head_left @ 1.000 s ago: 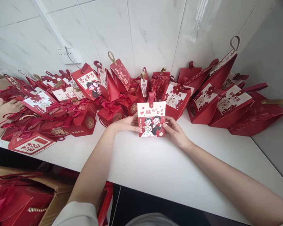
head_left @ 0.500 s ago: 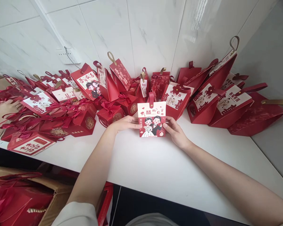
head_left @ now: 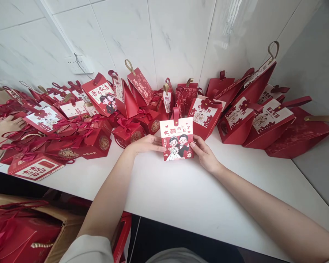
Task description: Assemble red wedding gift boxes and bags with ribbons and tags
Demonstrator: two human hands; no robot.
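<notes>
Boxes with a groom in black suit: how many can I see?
2: held box, between left hand and right hand; tilted box, behind and leftward. More may be hidden.

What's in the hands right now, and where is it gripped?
A red-and-white gift box with a cartoon wedding couple, held upright by its two side edges, left hand on one and right hand on the other.

The white tabletop is crowded along the wall with red gift boxes, many topped by ribbons or loop handles.
</notes>
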